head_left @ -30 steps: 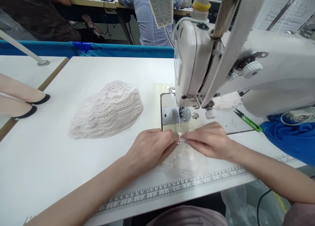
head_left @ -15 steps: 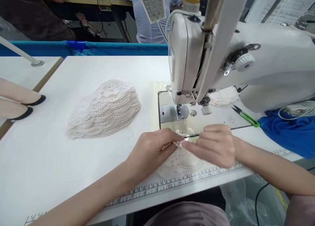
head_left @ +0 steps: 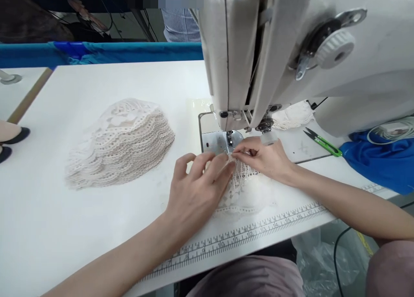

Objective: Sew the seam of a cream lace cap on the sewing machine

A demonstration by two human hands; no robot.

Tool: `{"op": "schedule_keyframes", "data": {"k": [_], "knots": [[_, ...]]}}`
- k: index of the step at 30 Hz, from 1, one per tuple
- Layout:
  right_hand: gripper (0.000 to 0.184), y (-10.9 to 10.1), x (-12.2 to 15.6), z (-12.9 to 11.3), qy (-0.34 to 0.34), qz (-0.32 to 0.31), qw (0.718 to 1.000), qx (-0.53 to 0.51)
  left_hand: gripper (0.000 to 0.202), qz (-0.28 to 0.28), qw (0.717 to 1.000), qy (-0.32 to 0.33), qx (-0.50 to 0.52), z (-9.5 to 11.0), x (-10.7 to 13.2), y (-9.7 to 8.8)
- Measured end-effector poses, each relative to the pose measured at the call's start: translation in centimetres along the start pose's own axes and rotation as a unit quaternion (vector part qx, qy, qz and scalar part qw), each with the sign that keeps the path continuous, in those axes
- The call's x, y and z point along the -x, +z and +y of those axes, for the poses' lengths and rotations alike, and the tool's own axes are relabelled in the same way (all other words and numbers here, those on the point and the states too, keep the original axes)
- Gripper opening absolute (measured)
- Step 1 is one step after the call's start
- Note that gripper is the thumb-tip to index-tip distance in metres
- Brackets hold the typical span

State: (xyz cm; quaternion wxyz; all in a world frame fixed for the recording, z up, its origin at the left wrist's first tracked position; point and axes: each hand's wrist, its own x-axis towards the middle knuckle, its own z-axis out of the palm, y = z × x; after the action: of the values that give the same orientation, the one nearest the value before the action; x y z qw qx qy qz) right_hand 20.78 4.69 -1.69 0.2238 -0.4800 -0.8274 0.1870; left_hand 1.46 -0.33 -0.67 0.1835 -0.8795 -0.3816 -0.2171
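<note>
A piece of white lace (head_left: 241, 189) lies on the table edge below the sewing machine (head_left: 233, 51), its upper edge raised toward the presser foot (head_left: 229, 137). My left hand (head_left: 199, 182) pinches that edge from the left, thumb and forefinger together, the other fingers curled. From the right, my right hand (head_left: 263, 159) pinches the same edge between thumb and fingertips, just in front of the needle plate (head_left: 213, 141). Whether the lace lies under the foot is hidden by my fingers.
A tall stack of lace pieces (head_left: 126, 146) sits on the left of the table. Right of the needle are more lace (head_left: 293, 116), green thread snips (head_left: 323, 145) and blue cloth (head_left: 378, 163). A printed ruler (head_left: 226, 243) runs along the front edge. Another person's striped shirt (head_left: 181, 25) shows behind.
Both hands have moved the lace edge up to the needle area. My right hand has turned from a loose fist to a fingertip pinch. The view has shifted closer and downward.
</note>
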Motion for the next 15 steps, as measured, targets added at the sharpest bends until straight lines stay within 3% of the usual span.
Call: {"op": "schedule_keyframes", "data": {"k": [4, 8, 11, 15], "knots": [[0.026, -0.5, 0.0, 0.2, -0.025, 0.025, 0.995, 0.093, 0.023, -0.035, 0.999, 0.021, 0.011, 0.4, 0.3, -0.2], [0.031, -1.3, 0.7, -0.1, -0.112, 0.063, 0.965, 0.229, 0.029, -0.060, 0.998, 0.005, 0.031, 0.2, 0.1, 0.1], [0.030, -1.2, 1.2, -0.6, -0.148, 0.065, 0.954, 0.253, 0.027, -0.052, 0.998, 0.004, 0.042, -0.3, -0.1, 0.5], [0.032, -0.6, 1.4, -0.6, -0.140, 0.038, 0.950, 0.278, 0.030, -0.057, 0.998, -0.004, 0.040, -0.5, -0.1, 0.7]]}}
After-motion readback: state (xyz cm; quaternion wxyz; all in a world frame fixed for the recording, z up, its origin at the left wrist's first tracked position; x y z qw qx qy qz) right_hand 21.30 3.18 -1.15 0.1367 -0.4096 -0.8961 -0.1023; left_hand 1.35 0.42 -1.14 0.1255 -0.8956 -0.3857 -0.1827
